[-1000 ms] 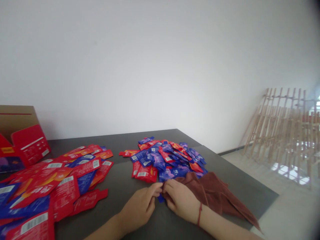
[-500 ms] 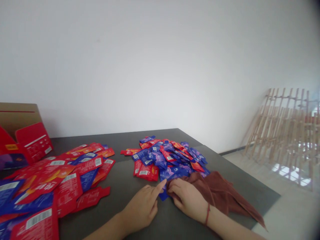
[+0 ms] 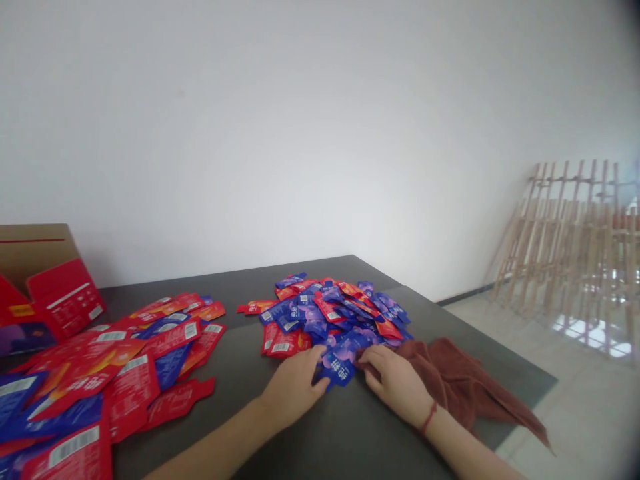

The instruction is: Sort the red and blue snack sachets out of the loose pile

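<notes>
Touching a blue sachet point(image 3: 338, 364) by the sachet pile point(image 3: 330, 310) with my left grip point(image 3: 294, 381), clamped or not I can't tell; my right grip point(image 3: 395, 380) lies open just beside it, against a brown towel point(image 3: 460, 380)

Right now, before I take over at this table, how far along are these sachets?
Looks done: a wide layer of mostly red sachets, with some blue among them, lies spread at the left by an open carton. In hand: the left hand is on a blue sachet at the pile's front edge, with the right hand close beside it. Still left: the mixed blue and red pile, heaped mid-table.
</notes>
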Demonstrator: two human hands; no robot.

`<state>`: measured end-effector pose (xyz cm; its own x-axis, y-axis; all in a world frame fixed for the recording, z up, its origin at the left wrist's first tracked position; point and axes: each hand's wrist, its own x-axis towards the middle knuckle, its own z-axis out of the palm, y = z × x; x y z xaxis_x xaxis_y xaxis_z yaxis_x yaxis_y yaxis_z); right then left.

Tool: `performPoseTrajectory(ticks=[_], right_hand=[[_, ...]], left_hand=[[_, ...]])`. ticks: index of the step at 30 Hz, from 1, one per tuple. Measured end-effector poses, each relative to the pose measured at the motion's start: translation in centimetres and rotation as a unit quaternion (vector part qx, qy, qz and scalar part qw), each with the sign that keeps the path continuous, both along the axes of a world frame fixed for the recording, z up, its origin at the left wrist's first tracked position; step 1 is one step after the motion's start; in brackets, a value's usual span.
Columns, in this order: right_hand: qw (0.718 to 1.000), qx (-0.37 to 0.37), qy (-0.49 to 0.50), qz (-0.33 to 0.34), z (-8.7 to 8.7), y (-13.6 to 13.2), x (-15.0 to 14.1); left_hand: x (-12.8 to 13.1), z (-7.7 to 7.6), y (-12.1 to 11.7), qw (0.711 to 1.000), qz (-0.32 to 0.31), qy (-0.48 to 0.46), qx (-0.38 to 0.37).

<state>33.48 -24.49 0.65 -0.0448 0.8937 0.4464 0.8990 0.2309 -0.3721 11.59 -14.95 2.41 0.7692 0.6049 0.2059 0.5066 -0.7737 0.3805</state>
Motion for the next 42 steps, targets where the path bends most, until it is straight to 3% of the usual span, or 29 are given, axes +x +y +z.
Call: performPoseTrajectory(ticks=[3,7,10,13,15,18,21,28,33,37,42], right_hand=[[0.994,0.067,0.084,-0.012,-0.3,0.1,0.6],[0.980,0.120,0.154,-0.035,-0.7,0.4,1.6],[0.971,0.150,0.180,-0.039,-0.8,0.4,1.9],[0.970,0.156,0.182,-0.035,-0.8,0.4,1.7],[0.977,0.139,0.159,-0.013,-0.7,0.3,1.2],[0.989,0.097,0.101,0.038,-0.6,0.3,0.6],[0.995,0.067,0.052,0.056,-0.5,0.2,0.1],[0.997,-0.011,-0.072,0.022,0.0,0.2,-4.1],[0.986,-0.018,-0.146,0.074,-0.4,0.7,-7.4],[0.982,-0.031,-0.140,0.127,0.1,0.3,-6.5],[0.993,-0.043,-0.107,0.035,0.7,-0.2,-4.6]], left_hand=[[3.1,0.5,0.5,0.997,0.070,0.038,-0.014],[5.1,0.4,1.0,0.996,0.046,0.044,-0.059],[4.4,1.7,0.7,0.998,0.020,0.034,-0.040],[2.6,3.3,-0.4,0.996,-0.009,0.052,0.069],[1.3,3.5,-1.3,0.989,-0.061,0.087,0.103],[-0.6,2.1,-1.9,0.989,-0.112,0.090,0.042],[-2.0,0.1,-1.5,0.998,-0.059,0.028,-0.009],[-2.6,-2.5,-0.4,0.999,-0.038,-0.027,0.025],[-2.3,-3.2,-0.2,0.999,-0.010,-0.021,0.036],[-2.4,-3.1,-0.1,0.999,0.003,-0.002,0.047],[-2.4,-2.7,-0.2,0.999,0.002,0.015,0.041]])
